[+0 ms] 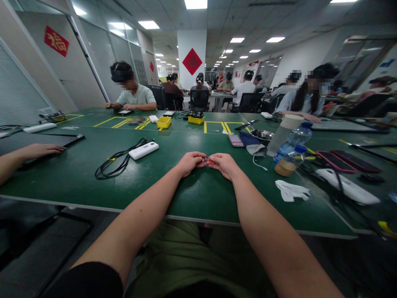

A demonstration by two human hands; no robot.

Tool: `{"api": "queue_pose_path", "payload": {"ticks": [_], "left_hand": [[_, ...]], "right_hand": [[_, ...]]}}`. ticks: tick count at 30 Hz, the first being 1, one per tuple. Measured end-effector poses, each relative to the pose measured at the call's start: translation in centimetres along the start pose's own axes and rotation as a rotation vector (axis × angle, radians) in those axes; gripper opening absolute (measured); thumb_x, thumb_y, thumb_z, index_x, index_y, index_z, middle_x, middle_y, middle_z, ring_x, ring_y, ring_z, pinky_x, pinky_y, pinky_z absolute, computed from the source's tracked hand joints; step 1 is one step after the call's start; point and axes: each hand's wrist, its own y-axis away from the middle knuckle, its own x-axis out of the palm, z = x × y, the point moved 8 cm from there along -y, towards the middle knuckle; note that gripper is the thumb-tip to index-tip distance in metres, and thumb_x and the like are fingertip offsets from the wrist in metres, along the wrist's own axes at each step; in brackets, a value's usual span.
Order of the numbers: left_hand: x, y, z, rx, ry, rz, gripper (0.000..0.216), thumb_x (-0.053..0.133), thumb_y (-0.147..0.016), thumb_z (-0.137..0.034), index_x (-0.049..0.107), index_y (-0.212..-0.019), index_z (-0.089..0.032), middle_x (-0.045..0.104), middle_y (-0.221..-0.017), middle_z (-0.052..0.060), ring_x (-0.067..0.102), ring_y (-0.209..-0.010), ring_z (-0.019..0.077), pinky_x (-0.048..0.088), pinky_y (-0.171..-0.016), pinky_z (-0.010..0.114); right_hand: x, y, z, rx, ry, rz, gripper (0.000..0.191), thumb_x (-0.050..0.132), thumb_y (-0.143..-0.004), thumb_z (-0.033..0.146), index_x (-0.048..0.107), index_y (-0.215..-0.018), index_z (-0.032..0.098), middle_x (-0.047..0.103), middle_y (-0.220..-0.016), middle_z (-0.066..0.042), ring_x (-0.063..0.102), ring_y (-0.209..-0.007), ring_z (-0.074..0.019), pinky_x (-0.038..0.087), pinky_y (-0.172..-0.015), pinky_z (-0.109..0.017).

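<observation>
My left hand (190, 164) and my right hand (223, 164) are close together just above the green table (139, 182). Both are closed in a pinch, fingertips nearly meeting. Between the left fingertips shows a small shiny metallic piece (204, 159). A tiny orange-red bit (210, 159) peeks out at the right fingertips. Whether these are two parts or one thing, I cannot tell, and most of it is hidden by the fingers. To the left of my hands lies a white power bank (144, 150) with a coiled black cable (116, 161).
On the right stand a pale tumbler (283, 134) and plastic bottles (291, 161), near a blue pouch (251, 142), a metal bowl (262, 135) and a crumpled tissue (291, 191). Yellow trays (163, 122) sit farther back. Another person's hand (41, 152) rests at left.
</observation>
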Motion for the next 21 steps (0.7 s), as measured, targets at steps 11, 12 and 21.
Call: {"api": "queue_pose_path", "payload": {"ticks": [11, 12, 21], "left_hand": [[0.04, 0.15, -0.22, 0.044, -0.077, 0.029, 0.023, 0.059, -0.076, -0.006, 0.062, -0.099, -0.011, 0.068, -0.079, 0.005, 0.064, -0.068, 0.0101, 0.053, -0.071, 0.024], [0.05, 0.18, -0.26, 0.042, -0.085, 0.031, 0.023, 0.06, -0.076, -0.007, 0.062, -0.099, -0.011, 0.068, -0.079, 0.006, 0.064, -0.067, 0.0102, 0.053, -0.07, 0.024], [-0.09, -0.19, -0.05, 0.045, -0.068, 0.046, 0.019, 0.054, -0.078, -0.004, 0.062, -0.095, -0.011, 0.067, -0.072, 0.005, 0.063, -0.06, 0.0084, 0.052, -0.064, 0.021]], "right_hand": [[0.02, 0.11, 0.08, 0.001, -0.03, 0.005, 0.011, 0.062, -0.072, 0.002, 0.065, -0.075, 0.013, 0.07, -0.078, -0.009, 0.069, -0.073, -0.0169, 0.058, -0.072, -0.029], [0.03, 0.11, 0.07, -0.001, -0.027, 0.005, 0.011, 0.062, -0.072, 0.002, 0.064, -0.075, 0.013, 0.07, -0.078, -0.008, 0.069, -0.073, -0.0168, 0.058, -0.072, -0.029], [-0.02, 0.26, 0.2, -0.024, -0.005, -0.025, 0.011, 0.069, -0.069, 0.008, 0.064, -0.077, 0.014, 0.068, -0.072, -0.005, 0.068, -0.068, -0.015, 0.057, -0.069, -0.027]]}}
